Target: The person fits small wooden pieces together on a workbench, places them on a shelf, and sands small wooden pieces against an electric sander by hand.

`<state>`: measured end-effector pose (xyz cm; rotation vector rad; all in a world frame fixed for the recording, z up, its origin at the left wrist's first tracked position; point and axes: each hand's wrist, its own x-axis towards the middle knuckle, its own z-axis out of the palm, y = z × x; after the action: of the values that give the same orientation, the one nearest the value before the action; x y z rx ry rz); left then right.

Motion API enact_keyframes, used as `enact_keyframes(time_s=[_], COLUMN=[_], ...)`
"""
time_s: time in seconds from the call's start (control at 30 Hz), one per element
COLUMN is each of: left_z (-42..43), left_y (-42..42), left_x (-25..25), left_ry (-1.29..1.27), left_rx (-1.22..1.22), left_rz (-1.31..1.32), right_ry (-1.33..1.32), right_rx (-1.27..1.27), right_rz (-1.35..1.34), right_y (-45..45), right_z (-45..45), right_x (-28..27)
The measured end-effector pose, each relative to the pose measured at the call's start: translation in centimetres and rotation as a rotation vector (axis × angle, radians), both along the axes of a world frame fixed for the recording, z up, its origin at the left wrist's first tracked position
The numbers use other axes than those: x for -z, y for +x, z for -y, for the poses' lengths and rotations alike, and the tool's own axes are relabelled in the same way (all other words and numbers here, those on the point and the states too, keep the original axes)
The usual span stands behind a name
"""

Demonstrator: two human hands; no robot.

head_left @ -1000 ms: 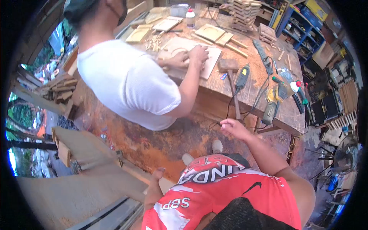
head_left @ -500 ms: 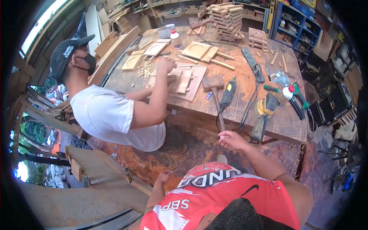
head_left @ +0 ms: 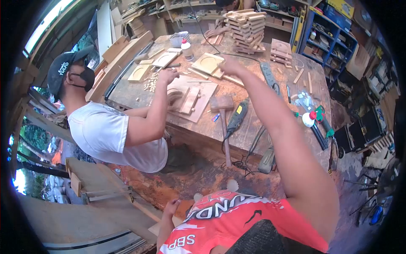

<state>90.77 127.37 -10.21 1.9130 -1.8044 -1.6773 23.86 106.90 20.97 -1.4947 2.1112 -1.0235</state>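
Pale and smooth-faced, the wooden board (head_left: 202,67) with its shallow round recess lies at the right hand's (head_left: 231,67) nine o'clock; blur hides whether those fingers grip. A white bottle (head_left: 186,53) stands at the board's ten o'clock, a mallet (head_left: 221,103) lies at five. The left hand (head_left: 172,206) hangs loosely open.

Matt wood and dry sawdust (head_left: 226,90) are seen about the right hand (head_left: 231,67).

Just beside that hand, a smooth, unglossed face is shown by the pale wooden panel (head_left: 208,63); to its left, the white bottle (head_left: 186,51) is made of plastic. Nearer the body, the wooden tabletop (head_left: 203,130) is scuffed, the mallet (head_left: 221,103) is formed of dull brown wood, and the power tool (head_left: 238,115) is cased in dark plastic.
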Motion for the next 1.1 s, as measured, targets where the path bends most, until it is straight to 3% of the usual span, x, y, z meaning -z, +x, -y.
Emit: enact_keyframes(time_s=[0.03, 0.1, 0.17, 0.23, 0.3, 0.4, 0.53, 0.57, 0.67, 0.77, 0.83, 0.9, 1.0, 1.1], left_z=[-1.1, -3.8, -6.8, -11.5, -15.9, -19.0, -20.2, -19.5, -17.1, -14.0, -11.9, -11.1, -10.7, -10.9], left_y=[1.2, 3.4, 5.2, 8.5, 12.1, 13.2, 12.6, 12.0, 10.6, 9.5, 6.5, 6.4, 6.2, 6.7], left_x=[0.8, 1.8, 1.2, 5.8, 8.8, 8.5, 6.0, 5.2, 3.1, 2.6, -2.0, -1.5, -1.7, -1.2], left_ry=[-0.018, 0.006, 0.048, 0.152, 0.105, 0.112, 0.201, 0.215, 0.248, 0.089, 0.032, 0.018, 0.021, 0.054], left_rx=[-0.015, -0.080, -0.040, -0.356, -0.305, -0.311, -0.433, -0.460, -0.510, -0.478, -0.450, -0.456, -0.453, -0.403], left_rz=[0.014, 0.015, 0.056, 0.087, -0.025, -0.157, -0.099, -0.057, 0.032, 0.013, 0.061, 0.055, 0.032, 0.046], right_ry=[0.034, 0.229, 0.300, 0.375, 0.253, 0.454, 0.350, 0.416, 0.540, 0.368, 0.257, 0.349, 0.365, 0.393], right_rx=[0.060, 0.115, 0.117, 0.113, 0.203, 0.176, 0.332, 0.203, 0.061, 0.124, 0.178, -0.003, -0.081, -0.331], right_rz=[-0.026, -0.493, -0.532, -0.572, -0.642, -0.578, -0.370, -0.543, -0.684, -0.583, -0.497, -0.882, -0.773, -0.707], right_y=[-0.6, -3.8, -6.4, -6.6, -5.3, -5.5, -4.2, -10.9, -8.1, -9.6, -9.4, -6.8, -4.7, -2.2], right_z=[0.8, 4.5, 7.9, 8.6, 7.7, 9.0, 9.0, 15.8, 12.5, 13.3, 12.6, 9.5, 7.6, 4.5], right_x=[-1.8, -3.7, -4.9, -5.3, -6.6, -6.3, -5.5, 0.1, -2.7, -0.8, -0.7, -2.8, -2.1, 1.5])
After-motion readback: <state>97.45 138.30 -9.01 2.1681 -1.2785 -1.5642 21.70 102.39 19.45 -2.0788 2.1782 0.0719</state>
